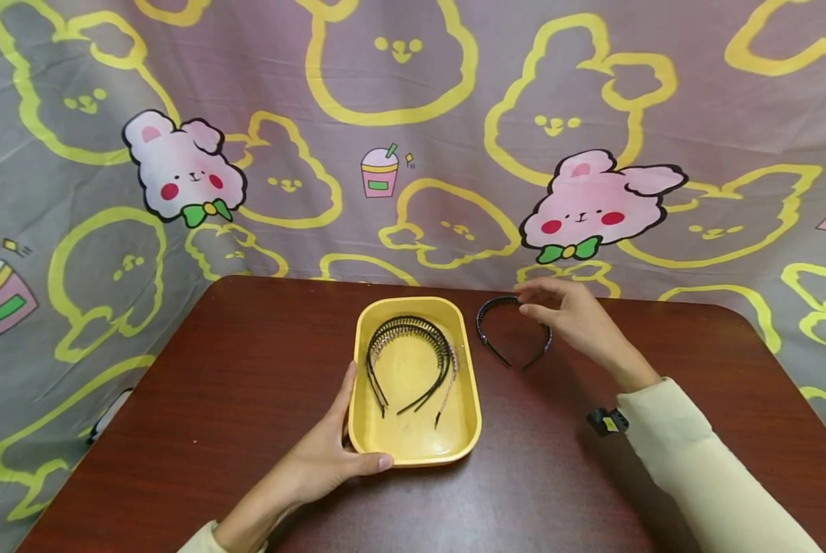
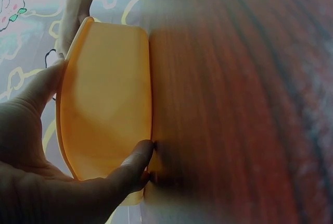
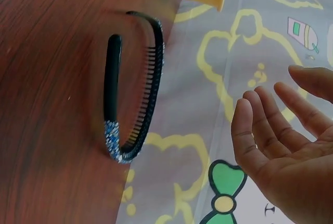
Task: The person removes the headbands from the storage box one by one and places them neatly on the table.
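Note:
My left hand (image 1: 316, 457) holds the near left corner of a yellow plastic tray (image 1: 474, 415). Its thumb lies at the near rim, and the fingers reach along the left wall (image 2: 106, 94) down to the table. Several thin black headbands (image 1: 413, 321) with comb teeth lie nested in the tray, one with pinkish trim. Just right of the tray, another black toothed headband (image 1: 482, 326) with blue sparkly ends rests on the table. Over its far right side hovers my right hand (image 1: 572, 319). In the right wrist view that hand's fingers are loosely bent, apart from the headband (image 3: 111, 88).
The dark red-brown wooden table (image 1: 247, 369) ends at a patterned cloth backdrop (image 1: 281, 253) with yellow outlines and rabbit faces. A small black device (image 1: 608, 422) hangs at my right sleeve cuff.

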Action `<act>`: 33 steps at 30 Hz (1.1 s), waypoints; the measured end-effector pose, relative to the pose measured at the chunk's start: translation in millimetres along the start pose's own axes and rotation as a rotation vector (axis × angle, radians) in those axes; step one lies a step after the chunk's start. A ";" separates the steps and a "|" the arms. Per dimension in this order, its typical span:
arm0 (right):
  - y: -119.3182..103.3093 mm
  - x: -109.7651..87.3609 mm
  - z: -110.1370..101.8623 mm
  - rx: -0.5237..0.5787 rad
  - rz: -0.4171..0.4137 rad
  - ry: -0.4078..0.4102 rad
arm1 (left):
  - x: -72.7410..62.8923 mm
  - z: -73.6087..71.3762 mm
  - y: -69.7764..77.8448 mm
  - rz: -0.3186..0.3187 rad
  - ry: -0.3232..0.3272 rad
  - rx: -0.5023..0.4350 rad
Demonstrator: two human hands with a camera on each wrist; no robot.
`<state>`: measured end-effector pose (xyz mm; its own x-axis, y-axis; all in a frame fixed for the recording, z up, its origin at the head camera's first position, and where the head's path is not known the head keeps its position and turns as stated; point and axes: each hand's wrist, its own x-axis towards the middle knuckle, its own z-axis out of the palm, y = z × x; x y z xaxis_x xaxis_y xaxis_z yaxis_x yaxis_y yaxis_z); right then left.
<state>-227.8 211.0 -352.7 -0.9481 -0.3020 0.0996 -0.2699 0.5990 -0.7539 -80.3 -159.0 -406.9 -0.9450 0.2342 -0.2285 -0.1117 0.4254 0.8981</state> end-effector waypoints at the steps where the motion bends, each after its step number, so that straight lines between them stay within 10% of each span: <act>1: -0.8 0.6 1.2 -0.003 -0.012 0.001 | 0.0 0.0 -0.2 0.002 -0.001 -0.002; 33: -27.9 15.0 43.1 0.111 -0.177 -0.084 | 0.2 -0.1 0.1 0.000 0.001 0.004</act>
<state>-227.3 157.8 -358.1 -0.8689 -0.4587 0.1860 -0.4066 0.4472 -0.7967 -80.6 -159.0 -406.8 -0.9453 0.2328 -0.2284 -0.1109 0.4291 0.8964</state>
